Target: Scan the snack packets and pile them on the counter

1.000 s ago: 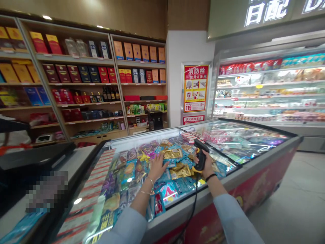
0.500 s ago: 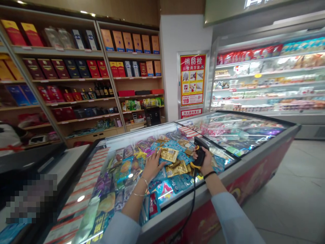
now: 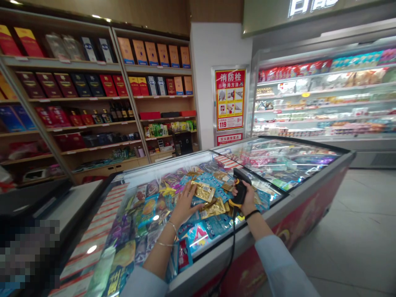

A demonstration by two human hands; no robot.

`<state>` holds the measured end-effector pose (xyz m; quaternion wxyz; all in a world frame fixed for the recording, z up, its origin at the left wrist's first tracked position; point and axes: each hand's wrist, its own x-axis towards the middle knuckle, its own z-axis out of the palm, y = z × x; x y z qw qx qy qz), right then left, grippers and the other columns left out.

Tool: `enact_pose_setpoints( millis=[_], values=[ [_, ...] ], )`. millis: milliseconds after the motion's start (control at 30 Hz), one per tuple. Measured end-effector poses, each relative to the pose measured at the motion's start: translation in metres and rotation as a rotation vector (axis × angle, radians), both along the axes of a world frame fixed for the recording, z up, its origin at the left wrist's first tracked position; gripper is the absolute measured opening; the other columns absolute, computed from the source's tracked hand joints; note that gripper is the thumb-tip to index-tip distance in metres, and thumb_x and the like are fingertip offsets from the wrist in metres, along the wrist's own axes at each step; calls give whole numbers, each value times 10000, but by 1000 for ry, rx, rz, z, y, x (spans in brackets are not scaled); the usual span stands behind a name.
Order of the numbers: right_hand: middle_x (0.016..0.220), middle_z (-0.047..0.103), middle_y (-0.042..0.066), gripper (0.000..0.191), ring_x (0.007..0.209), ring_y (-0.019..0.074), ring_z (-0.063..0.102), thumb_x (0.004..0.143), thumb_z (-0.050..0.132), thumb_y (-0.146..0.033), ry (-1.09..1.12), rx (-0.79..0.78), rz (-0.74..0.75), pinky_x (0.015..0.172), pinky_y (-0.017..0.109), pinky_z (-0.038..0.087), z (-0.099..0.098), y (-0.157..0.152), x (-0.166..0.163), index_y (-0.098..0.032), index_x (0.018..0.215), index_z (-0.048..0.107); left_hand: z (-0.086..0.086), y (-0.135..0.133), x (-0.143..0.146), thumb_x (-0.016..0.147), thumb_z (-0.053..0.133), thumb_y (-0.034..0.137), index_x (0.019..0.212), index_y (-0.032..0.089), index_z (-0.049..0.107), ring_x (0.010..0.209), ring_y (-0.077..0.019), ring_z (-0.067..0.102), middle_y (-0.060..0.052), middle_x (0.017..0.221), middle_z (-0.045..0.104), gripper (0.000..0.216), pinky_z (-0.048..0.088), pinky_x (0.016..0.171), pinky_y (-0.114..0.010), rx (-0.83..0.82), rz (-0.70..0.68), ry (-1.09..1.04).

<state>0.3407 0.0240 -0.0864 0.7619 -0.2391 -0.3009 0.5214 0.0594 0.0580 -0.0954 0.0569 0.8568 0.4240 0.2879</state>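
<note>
An open chest freezer (image 3: 278, 210) lies before me, packed with several colourful ice-cream packets. My left hand (image 3: 185, 203) reaches into it and its fingers grip the edge of a gold packet (image 3: 204, 191), lifting it slightly off the pile. Another gold packet (image 3: 213, 208) lies just below. My right hand (image 3: 247, 200) is closed round the handle of a black and yellow barcode scanner (image 3: 239, 190), whose head points toward the gold packet. The scanner's black cable (image 3: 231, 251) hangs down over the freezer's front rim.
The freezer's right half is covered by a glass lid (image 3: 278, 161). Wooden shelves (image 3: 93, 103) of boxed goods line the back wall. A lit refrigerated display (image 3: 324, 99) stands at the right. A dark counter (image 3: 34, 198) is at the left. Tiled floor (image 3: 355, 239) lies to the right.
My left hand has closed on the gold packet and raised its edge. The scanner has stayed beside it. My view has shifted slightly left and down.
</note>
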Motion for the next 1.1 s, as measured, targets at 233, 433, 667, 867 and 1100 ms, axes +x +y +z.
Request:
enact_pose_setpoints(
  millis=[233, 433, 667, 867, 1100],
  values=[
    [692, 556, -5, 293, 448, 95, 420, 692, 649, -459, 27, 19, -3, 383, 239, 374, 4, -5, 1, -202, 820, 587, 3, 0, -2, 874, 517, 619, 1539, 245, 265, 1511, -319, 165, -163, 1633, 183, 803, 153, 1198, -569, -38, -4, -39],
    [714, 539, -22, 253, 431, 72, 390, 706, 629, -438, 59, 73, -36, 377, 216, 361, 15, -26, -1, -222, 829, 585, 19, -1, -16, 832, 583, 622, 1490, 212, 361, 1501, -312, 207, -164, 1617, 235, 806, 181, 1213, -495, -132, 6, -254],
    [700, 573, -10, 246, 391, 79, 415, 725, 619, -417, -82, 149, 141, 332, 221, 362, 51, -47, -41, -214, 864, 613, 56, -13, -99, 797, 665, 537, 1297, 204, 591, 1388, -295, 423, -135, 1459, 510, 606, 287, 1176, -433, -206, 18, -224],
    [687, 635, -13, 273, 364, 84, 462, 733, 627, -417, -181, 159, 464, 329, 211, 379, 68, -36, -139, -206, 905, 604, 62, -60, -167, 737, 729, 549, 955, 204, 731, 1063, -239, 606, -72, 1053, 702, 407, 418, 1024, -362, -338, -216, 97],
    [506, 557, -41, 275, 338, 111, 451, 764, 617, -441, -234, 60, 710, 320, 216, 344, 58, 2, -235, -195, 885, 596, 48, -115, -166, 583, 844, 533, 971, 210, 694, 1042, -258, 577, -53, 1030, 662, 527, 438, 949, -331, -392, -244, 314]
  ],
)
